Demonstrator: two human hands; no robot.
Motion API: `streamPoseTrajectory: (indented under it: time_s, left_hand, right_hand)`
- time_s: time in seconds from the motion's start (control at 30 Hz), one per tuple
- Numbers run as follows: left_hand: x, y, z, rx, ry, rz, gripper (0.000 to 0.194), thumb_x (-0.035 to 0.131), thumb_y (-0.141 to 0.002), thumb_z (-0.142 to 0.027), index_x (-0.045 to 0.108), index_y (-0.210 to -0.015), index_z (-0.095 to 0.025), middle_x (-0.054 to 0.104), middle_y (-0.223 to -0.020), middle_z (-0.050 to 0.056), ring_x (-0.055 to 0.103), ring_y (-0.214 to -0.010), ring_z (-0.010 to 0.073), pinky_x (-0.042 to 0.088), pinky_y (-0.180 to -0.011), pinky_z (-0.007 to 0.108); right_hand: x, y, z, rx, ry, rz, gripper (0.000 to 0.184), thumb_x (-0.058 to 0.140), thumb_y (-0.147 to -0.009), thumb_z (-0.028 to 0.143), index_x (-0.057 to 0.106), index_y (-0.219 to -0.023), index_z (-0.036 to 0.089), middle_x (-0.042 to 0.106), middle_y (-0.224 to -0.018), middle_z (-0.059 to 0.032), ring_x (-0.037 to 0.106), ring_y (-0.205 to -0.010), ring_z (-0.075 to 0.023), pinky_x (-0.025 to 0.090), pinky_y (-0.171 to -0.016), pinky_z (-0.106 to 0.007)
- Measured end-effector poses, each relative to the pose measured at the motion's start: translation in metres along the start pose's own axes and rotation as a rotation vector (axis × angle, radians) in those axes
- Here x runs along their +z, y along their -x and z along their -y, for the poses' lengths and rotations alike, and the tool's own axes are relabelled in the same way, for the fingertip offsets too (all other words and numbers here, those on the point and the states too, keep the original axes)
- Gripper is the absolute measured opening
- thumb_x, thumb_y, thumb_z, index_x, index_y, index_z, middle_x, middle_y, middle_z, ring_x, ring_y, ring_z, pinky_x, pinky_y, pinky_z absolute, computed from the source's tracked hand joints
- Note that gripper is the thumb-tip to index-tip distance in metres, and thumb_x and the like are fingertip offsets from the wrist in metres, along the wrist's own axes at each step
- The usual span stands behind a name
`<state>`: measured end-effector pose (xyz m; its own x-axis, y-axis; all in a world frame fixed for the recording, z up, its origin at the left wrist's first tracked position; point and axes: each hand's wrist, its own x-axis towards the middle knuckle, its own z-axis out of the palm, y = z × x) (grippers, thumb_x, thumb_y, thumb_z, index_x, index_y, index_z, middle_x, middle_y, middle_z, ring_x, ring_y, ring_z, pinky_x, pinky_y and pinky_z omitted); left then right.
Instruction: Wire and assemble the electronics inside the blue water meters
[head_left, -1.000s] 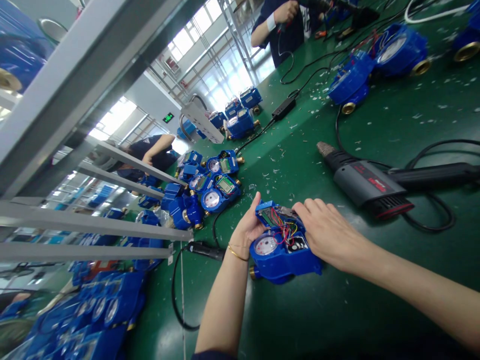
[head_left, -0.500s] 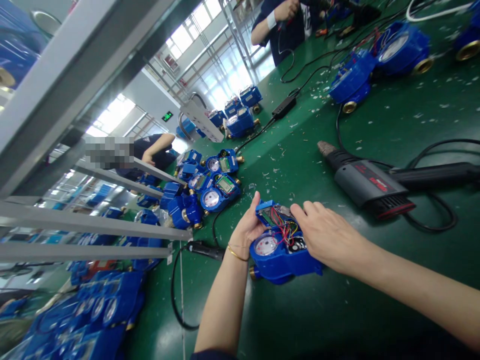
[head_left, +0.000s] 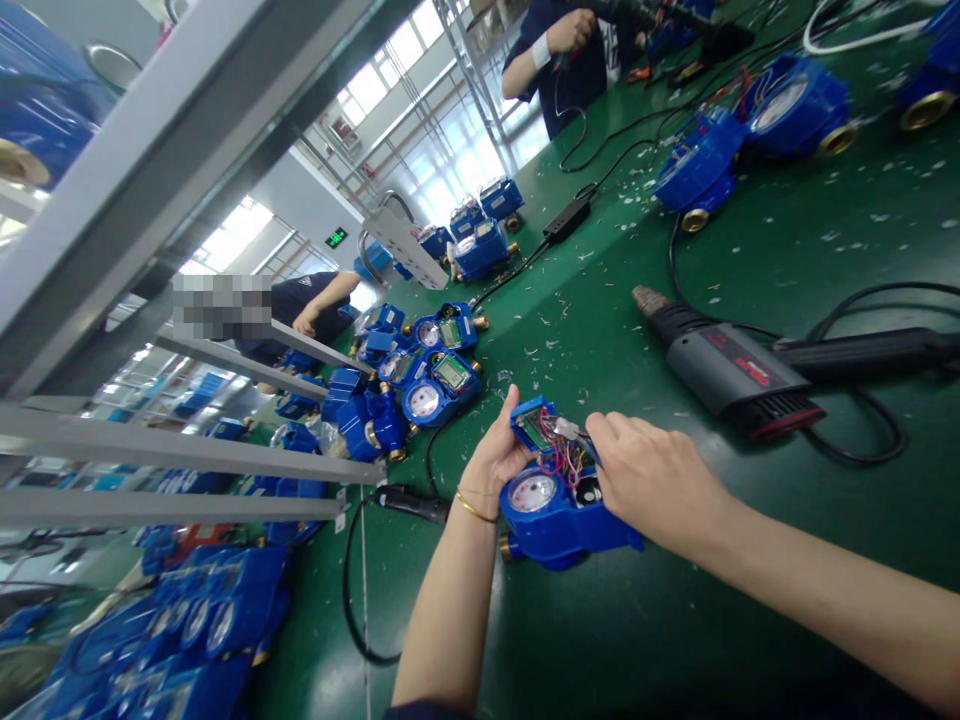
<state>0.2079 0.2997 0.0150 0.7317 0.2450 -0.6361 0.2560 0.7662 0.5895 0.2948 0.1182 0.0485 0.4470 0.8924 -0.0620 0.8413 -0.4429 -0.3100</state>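
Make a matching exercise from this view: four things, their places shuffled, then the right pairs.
Things:
1. Thin gold bracelet
2. Thin red, yellow and blue wires
3. Black-and-grey corded power tool
4. Blue plastic water meter with brass end

Places:
A. Under the left hand and right hand
B. On the green bench mat, right of the hands
C. Around the left wrist
D. Bunched on top of the meter

Pairs: 1-C, 2-D, 3-B, 4-A

The water meter (head_left: 559, 525) has a glossy blue plastic body, a polished brass pipe end (head_left: 508, 547) and a smooth, clear dial cover (head_left: 531, 492), with thin plastic-sheathed wires (head_left: 564, 455) across it. Beyond the meter, the electric drill (head_left: 731, 365) has a matt grey plastic casing, and the smooth, faintly glossy green mat (head_left: 675, 620) carries pale flecks (head_left: 541, 350).
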Motion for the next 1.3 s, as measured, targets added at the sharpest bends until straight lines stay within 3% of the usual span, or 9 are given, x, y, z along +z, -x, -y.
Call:
streamPoseTrajectory:
  time_s: [0.2, 0.37, 0.6, 0.97, 1.03, 1.1, 1.2, 1.3]
  left_hand:
    - [-0.002, 0.0, 0.001, 0.011, 0.022, -0.014, 0.061, 0.035, -0.098, -0.054, 0.067, -0.072, -0.009, 0.071, -0.065, 0.009, 0.068, -0.059, 0.0153, 0.057, -0.07, 0.028]
    - [0.0, 0.0, 0.001, -0.007, 0.003, -0.01, 0.063, 0.035, -0.097, -0.056, 0.067, -0.072, -0.008, 0.071, -0.067, 0.011, 0.069, -0.062, 0.0173, 0.057, -0.075, 0.031]
    - [0.001, 0.001, 0.001, 0.012, -0.024, -0.003, 0.064, 0.034, -0.098, -0.056, 0.068, -0.074, -0.007, 0.073, -0.07, 0.012, 0.071, -0.067, 0.0188, 0.056, -0.083, 0.034]
    - [0.003, 0.003, 0.001, 0.021, -0.024, 0.008, 0.061, 0.039, -0.097, -0.055, 0.069, -0.069, -0.009, 0.073, -0.069, 0.012, 0.072, -0.075, 0.0217, 0.054, -0.086, 0.035]
    - [0.002, 0.003, 0.001, 0.028, -0.031, 0.008, 0.061, 0.039, -0.097, -0.054, 0.068, -0.069, -0.009, 0.073, -0.069, 0.012, 0.072, -0.074, 0.0214, 0.054, -0.087, 0.035]
    - [0.002, 0.003, 0.001, 0.028, -0.026, 0.006, 0.061, 0.039, -0.097, -0.054, 0.067, -0.066, -0.009, 0.072, -0.067, 0.011, 0.071, -0.071, 0.0204, 0.054, -0.085, 0.034]
    - [0.003, 0.003, 0.001, 0.008, -0.002, -0.013, 0.06, 0.041, -0.096, -0.055, 0.065, -0.063, -0.011, 0.07, -0.062, 0.008, 0.068, -0.06, 0.0169, 0.055, -0.079, 0.033]
    - [0.003, 0.003, 0.0, 0.005, 0.017, -0.043, 0.056, 0.045, -0.095, -0.054, 0.062, -0.063, -0.012, 0.069, -0.06, 0.006, 0.065, -0.055, 0.0145, 0.056, -0.07, 0.029]
  right_hand:
    - [0.0, 0.001, -0.012, 0.171, -0.132, -0.034, 0.016, 0.043, -0.089, 0.014, 0.051, -0.103, 0.016, 0.061, -0.093, -0.0075, 0.061, -0.084, -0.0215, 0.035, -0.065, -0.03]
    - [0.007, -0.003, -0.021, 0.017, 0.011, -0.026, 0.026, 0.045, -0.083, 0.004, 0.054, -0.104, 0.016, 0.057, -0.098, -0.0094, 0.054, -0.094, -0.0256, 0.036, -0.076, -0.035]
    - [0.014, -0.01, -0.016, -0.029, 0.065, -0.131, 0.032, 0.042, -0.082, 0.001, 0.056, -0.107, 0.014, 0.053, -0.099, -0.0111, 0.048, -0.095, -0.028, 0.034, -0.078, -0.038]
    - [0.005, -0.013, -0.01, -0.035, 0.009, -0.006, 0.028, 0.032, -0.091, 0.007, 0.054, -0.107, 0.012, 0.056, -0.099, -0.0135, 0.054, -0.094, -0.0289, 0.038, -0.077, -0.037]
    - [0.006, -0.012, -0.01, -0.014, -0.088, 0.019, 0.029, 0.031, -0.089, 0.005, 0.054, -0.106, 0.011, 0.057, -0.098, -0.0151, 0.056, -0.093, -0.0285, 0.038, -0.075, -0.036]
    - [0.009, -0.014, -0.01, 0.002, -0.32, 0.063, 0.027, 0.033, -0.086, 0.005, 0.053, -0.104, 0.011, 0.059, -0.095, -0.0146, 0.057, -0.088, -0.0264, 0.038, -0.073, -0.035]
    - [0.013, -0.021, -0.015, 0.0, -0.653, 0.147, 0.02, 0.038, -0.084, 0.01, 0.052, -0.098, 0.014, 0.06, -0.086, -0.0082, 0.058, -0.08, -0.0195, 0.04, -0.071, -0.03]
    - [0.011, -0.031, -0.027, 0.031, -0.774, 0.163, 0.025, 0.032, -0.083, 0.015, 0.047, -0.103, 0.015, 0.057, -0.081, -0.004, 0.054, -0.069, -0.0146, 0.042, -0.063, -0.025]
